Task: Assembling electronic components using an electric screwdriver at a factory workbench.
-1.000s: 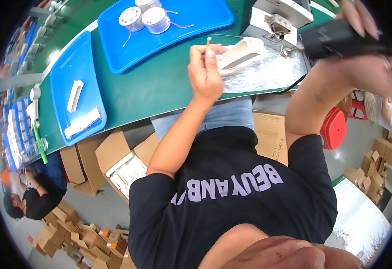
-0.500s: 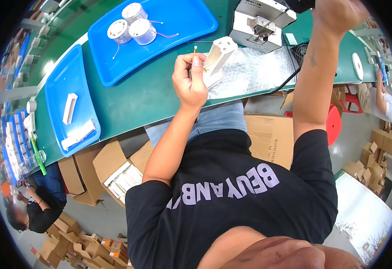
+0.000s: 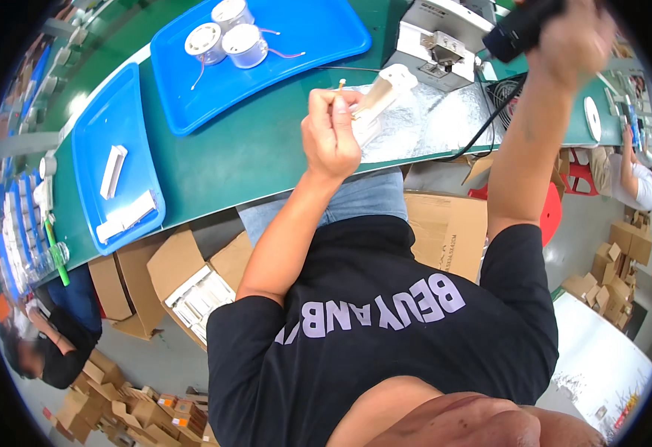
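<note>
My left hand is closed in a pinch over the bench, holding a white plastic housing. A short wire with a small white plug sticks up between its fingertips. At the upper right, my right hand is smeared by motion. Its fingers appear wrapped round a black cylindrical tool, whose far part is cut off by the edge. A metal-fronted machine stands between the hands, beyond the silvery sheet that lies under the housing.
One blue tray bears three round white-topped parts with thin wires. Another blue tray holds white housings. A black cable crosses the green bench by a small fan. Other people work at both sides.
The left hand and housing have shifted slightly right and up, the housing tilting. My right hand has brought the black tool further into view.
</note>
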Motion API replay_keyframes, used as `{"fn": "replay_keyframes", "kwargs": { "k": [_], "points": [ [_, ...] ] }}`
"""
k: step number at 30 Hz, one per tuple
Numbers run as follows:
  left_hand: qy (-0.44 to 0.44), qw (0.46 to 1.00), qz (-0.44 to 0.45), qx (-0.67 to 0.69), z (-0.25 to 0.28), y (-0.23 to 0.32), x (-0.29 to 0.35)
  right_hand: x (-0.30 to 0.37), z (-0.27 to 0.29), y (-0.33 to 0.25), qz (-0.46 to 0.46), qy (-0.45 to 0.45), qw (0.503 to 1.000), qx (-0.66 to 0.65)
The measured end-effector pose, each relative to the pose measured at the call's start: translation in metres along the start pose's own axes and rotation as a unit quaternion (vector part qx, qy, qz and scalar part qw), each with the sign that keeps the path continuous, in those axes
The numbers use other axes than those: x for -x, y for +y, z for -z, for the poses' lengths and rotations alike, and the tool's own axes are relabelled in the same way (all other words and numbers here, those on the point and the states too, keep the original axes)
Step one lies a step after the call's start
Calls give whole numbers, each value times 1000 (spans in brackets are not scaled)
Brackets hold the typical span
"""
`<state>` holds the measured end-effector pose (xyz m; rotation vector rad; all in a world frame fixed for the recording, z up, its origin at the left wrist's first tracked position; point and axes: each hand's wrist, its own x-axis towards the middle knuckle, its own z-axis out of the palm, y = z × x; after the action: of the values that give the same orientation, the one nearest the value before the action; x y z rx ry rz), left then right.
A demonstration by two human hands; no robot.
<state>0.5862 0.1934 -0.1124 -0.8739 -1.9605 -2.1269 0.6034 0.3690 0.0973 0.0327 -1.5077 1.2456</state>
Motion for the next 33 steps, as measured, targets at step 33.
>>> {"fn": "replay_keyframes", "kwargs": {
  "k": [33],
  "points": [
    [-5, 999, -34, -23, 4, 1, -1, 59, -8, -26, -23, -38, 995, 92]
  ]
}}
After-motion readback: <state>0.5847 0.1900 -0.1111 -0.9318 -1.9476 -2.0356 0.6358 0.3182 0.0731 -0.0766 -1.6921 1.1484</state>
